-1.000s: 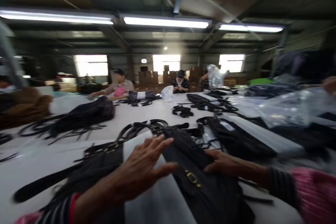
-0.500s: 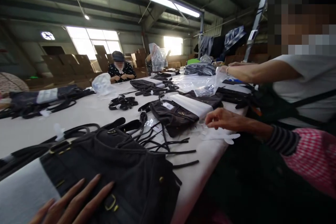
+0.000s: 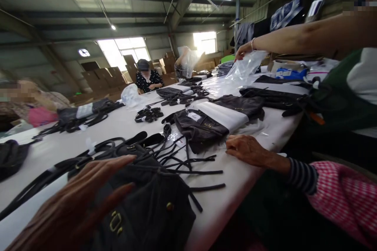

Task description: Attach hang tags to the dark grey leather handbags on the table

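My left hand (image 3: 88, 192) is raised just above a black fabric bag (image 3: 147, 200) with gold-coloured buckles, fingers stretched and apart, holding nothing. A white paper band (image 3: 29, 208) wraps that bag, partly hidden by the hand. Thin black straps (image 3: 188, 160) trail from its far side. My right hand (image 3: 247, 151), in a striped cuff and pink checked sleeve, rests at the table edge with fingers curled together. Whatever they hold is hidden. Close by lies a second black bag (image 3: 200, 129) with a white band and a tag, with clear plastic (image 3: 250, 129) beside it.
On the right a co-worker's arm (image 3: 294, 39) reaches across, holding a clear plastic bag (image 3: 243, 68). More banded black bags (image 3: 273, 96) and a strap bundle (image 3: 149, 114) lie on the white table (image 3: 118, 123). Other people work at the far and left sides.
My left hand has lifted off the near bag. My right hand has lowered to the table with its fingers more closed. The co-worker's arm has reached farther over the table; the view has turned.
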{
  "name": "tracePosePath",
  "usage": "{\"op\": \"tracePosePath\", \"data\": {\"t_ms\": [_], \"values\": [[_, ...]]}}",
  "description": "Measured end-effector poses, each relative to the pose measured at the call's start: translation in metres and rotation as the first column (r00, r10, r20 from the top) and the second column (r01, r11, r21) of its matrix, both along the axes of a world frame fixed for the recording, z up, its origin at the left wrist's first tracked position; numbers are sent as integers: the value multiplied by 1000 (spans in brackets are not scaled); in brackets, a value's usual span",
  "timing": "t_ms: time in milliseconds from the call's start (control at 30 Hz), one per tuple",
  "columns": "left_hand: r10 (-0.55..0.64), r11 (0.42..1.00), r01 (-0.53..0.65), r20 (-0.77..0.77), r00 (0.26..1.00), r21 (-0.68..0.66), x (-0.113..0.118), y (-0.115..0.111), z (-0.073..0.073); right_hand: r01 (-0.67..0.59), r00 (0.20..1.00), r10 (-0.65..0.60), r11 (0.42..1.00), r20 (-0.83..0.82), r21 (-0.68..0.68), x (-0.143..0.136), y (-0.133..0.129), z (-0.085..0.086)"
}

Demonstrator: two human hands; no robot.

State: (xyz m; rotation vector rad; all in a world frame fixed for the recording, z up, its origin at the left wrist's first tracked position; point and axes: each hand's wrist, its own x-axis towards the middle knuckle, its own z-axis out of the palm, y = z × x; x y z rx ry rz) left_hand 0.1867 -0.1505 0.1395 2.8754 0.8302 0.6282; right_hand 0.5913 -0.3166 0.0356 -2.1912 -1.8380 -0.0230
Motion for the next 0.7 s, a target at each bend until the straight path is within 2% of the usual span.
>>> {"op": "tracePosePath", "data": {"t_ms": [67,100,167,267,367,433,500,600,667,700], "values": [[-104,994,105,-37,994,29,45,-14,20,-8,999,9,1000,-44,30,4,1,4],[-152,988,151,-103,983,-10,69,-20,26,-9,998,11,999,-61,39,6,2,6],[-272,962,270,-168,947,-40,117,-29,28,-20,994,24,999,-105,46,8,3,13],[-364,931,353,-227,903,-90,181,-33,10,-71,977,82,995,-197,63,8,4,23],[-427,902,390,-238,872,-187,227,-30,-13,-141,940,169,984,-296,112,5,5,31],[-461,884,408,-273,845,-230,243,-28,-22,-164,898,208,976,-388,144,2,7,37],[-477,874,419,-269,837,-247,247,-25,-25,-166,835,224,973,-503,159,1,11,45],[-444,863,369,-169,880,-345,239,-14,-23,-153,662,222,975,-716,161,3,22,51],[-397,819,312,-83,914,-482,228,-2,-23,-125,551,211,977,-807,170,8,31,49],[-367,778,288,-32,930,-558,222,3,-24,-114,531,205,979,-822,170,10,36,45]]}}
